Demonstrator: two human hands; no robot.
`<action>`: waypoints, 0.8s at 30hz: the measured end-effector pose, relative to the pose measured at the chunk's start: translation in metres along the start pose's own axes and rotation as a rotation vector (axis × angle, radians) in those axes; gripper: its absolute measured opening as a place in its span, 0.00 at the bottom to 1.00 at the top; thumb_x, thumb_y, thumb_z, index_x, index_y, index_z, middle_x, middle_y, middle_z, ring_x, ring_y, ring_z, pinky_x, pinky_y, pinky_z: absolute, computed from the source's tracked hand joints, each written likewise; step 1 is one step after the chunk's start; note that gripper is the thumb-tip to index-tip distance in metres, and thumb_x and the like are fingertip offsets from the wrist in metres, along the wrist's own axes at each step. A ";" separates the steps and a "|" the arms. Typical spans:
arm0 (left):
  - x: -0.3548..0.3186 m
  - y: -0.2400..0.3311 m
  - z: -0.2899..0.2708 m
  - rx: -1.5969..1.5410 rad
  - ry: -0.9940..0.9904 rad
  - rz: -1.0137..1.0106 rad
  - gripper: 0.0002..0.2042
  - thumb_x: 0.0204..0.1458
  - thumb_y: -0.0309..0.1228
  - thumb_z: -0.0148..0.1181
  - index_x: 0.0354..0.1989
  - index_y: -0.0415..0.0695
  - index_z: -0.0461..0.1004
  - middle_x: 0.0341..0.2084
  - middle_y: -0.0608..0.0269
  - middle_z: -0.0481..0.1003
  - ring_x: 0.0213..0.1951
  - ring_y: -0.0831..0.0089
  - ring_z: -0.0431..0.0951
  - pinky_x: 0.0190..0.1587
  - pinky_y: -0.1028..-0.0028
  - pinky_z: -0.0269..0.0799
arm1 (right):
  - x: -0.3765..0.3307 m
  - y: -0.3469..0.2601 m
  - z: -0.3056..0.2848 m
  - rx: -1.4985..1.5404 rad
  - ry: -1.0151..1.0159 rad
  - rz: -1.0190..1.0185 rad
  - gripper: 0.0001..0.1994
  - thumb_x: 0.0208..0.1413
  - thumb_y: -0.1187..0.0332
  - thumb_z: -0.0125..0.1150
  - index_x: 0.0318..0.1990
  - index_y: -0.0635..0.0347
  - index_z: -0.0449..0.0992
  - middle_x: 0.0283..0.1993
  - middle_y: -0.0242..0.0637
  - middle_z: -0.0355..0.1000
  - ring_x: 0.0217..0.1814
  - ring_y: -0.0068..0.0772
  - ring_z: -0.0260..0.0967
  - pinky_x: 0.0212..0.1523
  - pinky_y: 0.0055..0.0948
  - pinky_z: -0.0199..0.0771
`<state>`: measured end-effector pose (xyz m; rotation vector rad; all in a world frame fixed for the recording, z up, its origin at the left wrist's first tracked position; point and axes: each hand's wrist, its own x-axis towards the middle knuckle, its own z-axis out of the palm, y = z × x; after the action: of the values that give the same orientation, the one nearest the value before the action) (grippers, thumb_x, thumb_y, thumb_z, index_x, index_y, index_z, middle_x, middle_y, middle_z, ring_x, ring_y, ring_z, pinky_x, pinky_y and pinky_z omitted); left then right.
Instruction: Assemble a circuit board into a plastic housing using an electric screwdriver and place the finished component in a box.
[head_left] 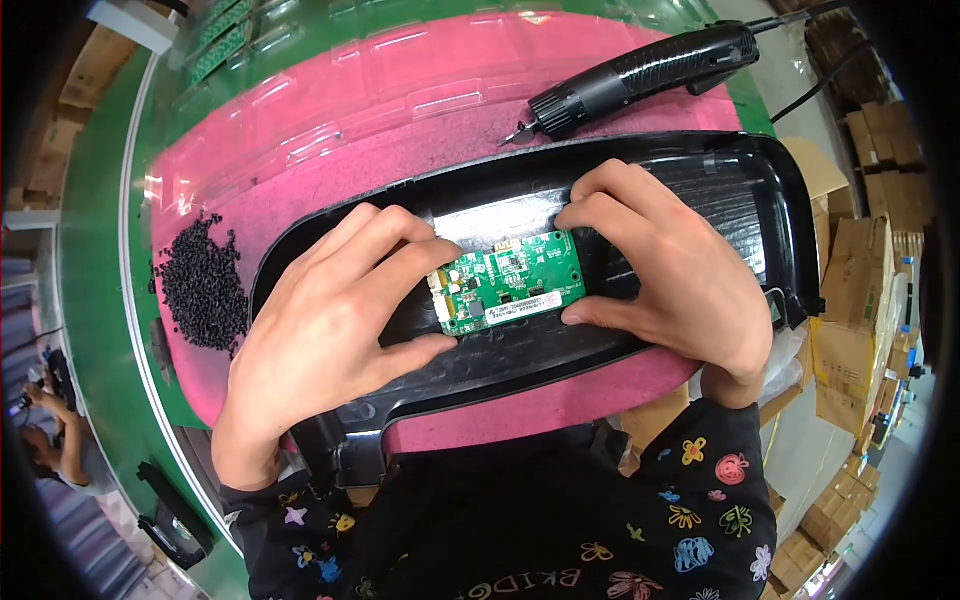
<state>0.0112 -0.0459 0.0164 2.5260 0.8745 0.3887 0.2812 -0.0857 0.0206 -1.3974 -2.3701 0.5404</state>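
A green circuit board [530, 268] with a white printed label lies over the inside of a black plastic housing [700, 255]. At its left end, by the white connectors, my left hand [340, 305] has thumb and fingers closed on the edges. My right hand [665, 260] grips the right end, fingers at the top corner and thumb at the lower one. Whether the board rests on the housing or is held just above it, I cannot tell. The housing spans the pink mat [470, 430] in front of me.
A black electric screwdriver [640, 80] lies beyond the housing, its bit pointing left and its cord running off top right. Small black screws [200, 285] are heaped on the left. Clear plastic trays [400, 100] stand behind. Cardboard boxes [850, 350] are stacked at right; another person [65, 430] is far left.
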 end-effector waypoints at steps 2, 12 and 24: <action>0.000 0.001 0.001 -0.009 0.008 -0.003 0.27 0.30 0.27 0.76 0.46 0.39 0.77 0.40 0.57 0.73 0.43 0.57 0.74 0.46 0.64 0.73 | 0.000 0.001 0.000 0.002 -0.011 0.002 0.30 0.31 0.71 0.79 0.47 0.60 0.72 0.49 0.42 0.67 0.51 0.49 0.68 0.50 0.39 0.72; -0.005 -0.011 -0.004 0.006 0.000 -0.013 0.29 0.31 0.29 0.76 0.47 0.40 0.76 0.41 0.59 0.72 0.43 0.59 0.73 0.45 0.65 0.72 | 0.015 -0.003 0.000 0.019 -0.050 0.011 0.31 0.30 0.72 0.79 0.47 0.60 0.72 0.49 0.41 0.66 0.52 0.49 0.68 0.51 0.38 0.71; -0.032 -0.055 -0.055 0.062 0.496 -0.410 0.07 0.51 0.24 0.65 0.36 0.33 0.80 0.26 0.55 0.81 0.29 0.73 0.81 0.34 0.75 0.75 | 0.014 0.042 -0.024 -0.119 0.719 0.202 0.26 0.61 0.67 0.63 0.66 0.57 0.65 0.47 0.37 0.70 0.47 0.28 0.66 0.54 0.28 0.65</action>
<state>-0.0632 -0.0102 0.0334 2.2487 1.5710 0.8772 0.3180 -0.0510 0.0221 -1.5555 -1.7142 -0.0704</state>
